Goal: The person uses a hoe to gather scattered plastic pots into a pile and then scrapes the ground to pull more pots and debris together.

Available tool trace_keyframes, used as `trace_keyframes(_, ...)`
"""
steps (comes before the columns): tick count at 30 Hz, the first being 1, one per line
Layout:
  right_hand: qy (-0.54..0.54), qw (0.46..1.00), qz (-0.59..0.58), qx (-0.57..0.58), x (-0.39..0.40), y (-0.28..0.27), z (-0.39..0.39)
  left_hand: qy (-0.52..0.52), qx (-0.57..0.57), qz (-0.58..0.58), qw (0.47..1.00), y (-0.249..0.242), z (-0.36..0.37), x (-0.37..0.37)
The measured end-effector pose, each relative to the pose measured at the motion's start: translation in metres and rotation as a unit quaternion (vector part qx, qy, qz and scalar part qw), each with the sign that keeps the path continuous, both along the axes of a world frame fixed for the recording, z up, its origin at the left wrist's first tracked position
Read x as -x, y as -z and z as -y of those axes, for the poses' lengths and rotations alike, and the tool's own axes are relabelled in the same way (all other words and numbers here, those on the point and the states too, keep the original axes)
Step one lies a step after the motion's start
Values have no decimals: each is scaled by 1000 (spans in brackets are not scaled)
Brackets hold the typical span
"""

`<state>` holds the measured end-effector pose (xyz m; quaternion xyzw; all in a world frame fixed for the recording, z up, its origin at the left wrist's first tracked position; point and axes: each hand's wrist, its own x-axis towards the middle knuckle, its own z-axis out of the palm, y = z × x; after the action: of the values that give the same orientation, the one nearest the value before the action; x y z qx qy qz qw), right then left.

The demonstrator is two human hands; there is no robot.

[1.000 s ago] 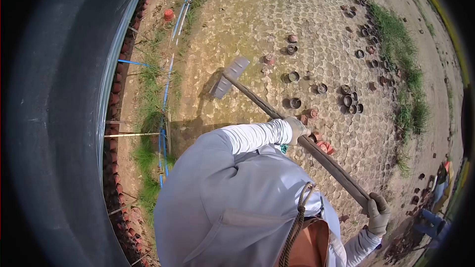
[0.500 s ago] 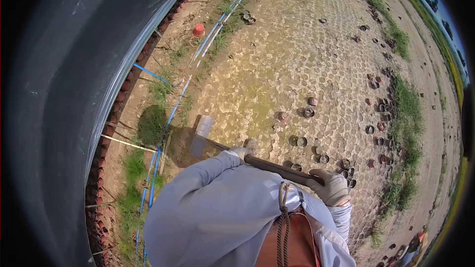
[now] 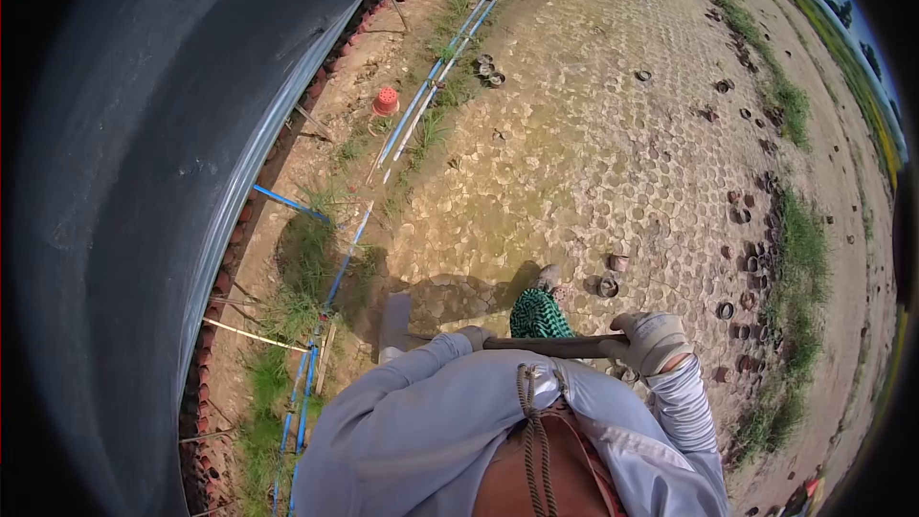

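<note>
A dark wooden handle (image 3: 550, 347) lies crosswise in front of my body, with a flat pale metal blade (image 3: 394, 322) at its left end, low over the cracked ground (image 3: 479, 220). Gloved, my left hand (image 3: 476, 336) is wrapped round the handle nearer the blade. At the handle's right end, my right hand (image 3: 654, 341), also in a pale glove, grips it. My leg in green and black patterned cloth (image 3: 538, 316) shows beyond the handle, its foot beside a reddish pot. The left fingers are partly hidden by the sleeve.
Dark sheeting (image 3: 191, 134) fills the left side. Blue pipes (image 3: 445, 72) run along a grassy strip near a red pot (image 3: 386, 101). Several small pots, including a black one (image 3: 607, 285), lie to the right before a grass strip (image 3: 802, 268). Part of a person (image 3: 809, 490) shows at lower right.
My patterned leg and foot have come into view ahead of the handle. The handle lies more level, and the blade has shifted lower in view. The ground and pots have shifted downward.
</note>
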<state>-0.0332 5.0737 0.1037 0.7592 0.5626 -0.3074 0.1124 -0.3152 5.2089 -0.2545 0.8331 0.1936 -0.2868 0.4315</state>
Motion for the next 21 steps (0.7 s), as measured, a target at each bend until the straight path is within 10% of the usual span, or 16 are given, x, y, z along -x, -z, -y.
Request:
trace_keyframes(5, 65, 997, -28, -15, -132, 42, -96, -42, 9, -26, 999, 57, -86, -96)
trace_keyframes(12, 75, 991, -107, -4, -279, 52, -201, -105, 9, -7, 994, 23, -192, -205)
trace_keyframes(17, -11, 986, -126, 110, -339, 58, -259, -69, -68, -56, 994, -93, -265, -271)
trace_keyframes(21, 3, 985, -150, 82, -366, 102, -276, -5, -57, -55, 997, -54, -337, -307)
